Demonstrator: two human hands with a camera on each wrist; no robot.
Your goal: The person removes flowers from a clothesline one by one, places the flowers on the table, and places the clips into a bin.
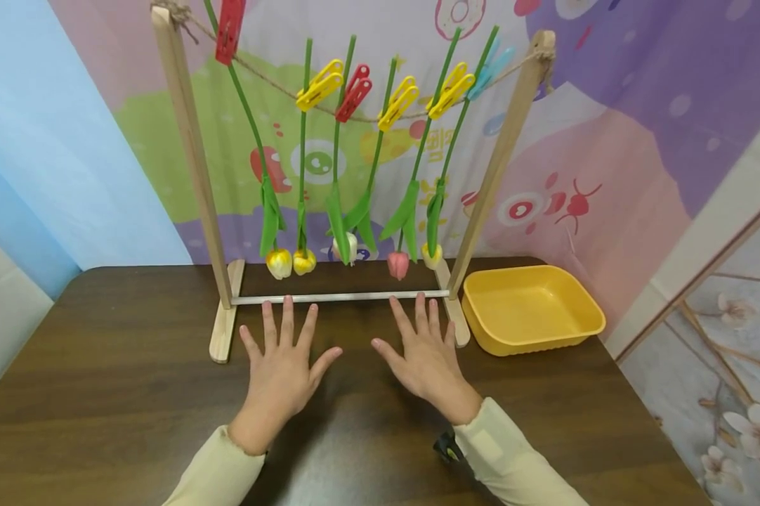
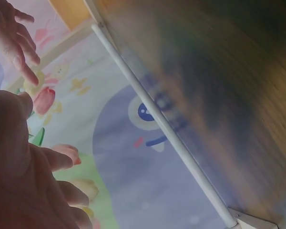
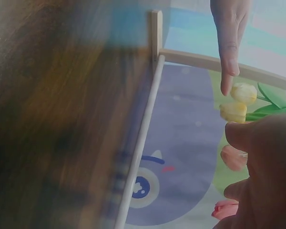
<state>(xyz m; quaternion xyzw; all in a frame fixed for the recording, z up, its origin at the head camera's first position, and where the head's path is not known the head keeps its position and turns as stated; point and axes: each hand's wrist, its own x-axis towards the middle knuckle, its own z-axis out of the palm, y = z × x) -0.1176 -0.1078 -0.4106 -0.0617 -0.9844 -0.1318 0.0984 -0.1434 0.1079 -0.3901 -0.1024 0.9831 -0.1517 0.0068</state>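
My left hand [image 1: 280, 372] is held out over the table with its fingers spread, gripping nothing. Beside it, my right hand [image 1: 427, 365] has its fingers spread too and holds nothing. Ahead stands a wooden rack [image 1: 193, 151] with a white crossbar [image 1: 345, 297] near the fingertips. Several artificial tulips hang heads down from its twine [image 1: 272, 82], among them a pink tulip [image 1: 398, 266] and a yellow tulip [image 1: 304, 261]. Red clothespins [image 1: 354, 93], yellow clothespins [image 1: 321, 86] and a light blue clothespin [image 1: 489, 72] clip the stems. In both wrist views, the hands appear apart from the tabletop.
A yellow plastic basin [image 1: 503, 346] stands on the dark wooden table [image 1: 102, 400], right of the rack's foot. Behind the rack hangs a colourful cartoon backdrop [image 1: 614, 140]. A small black object [image 1: 446, 447] shows beside the right sleeve.
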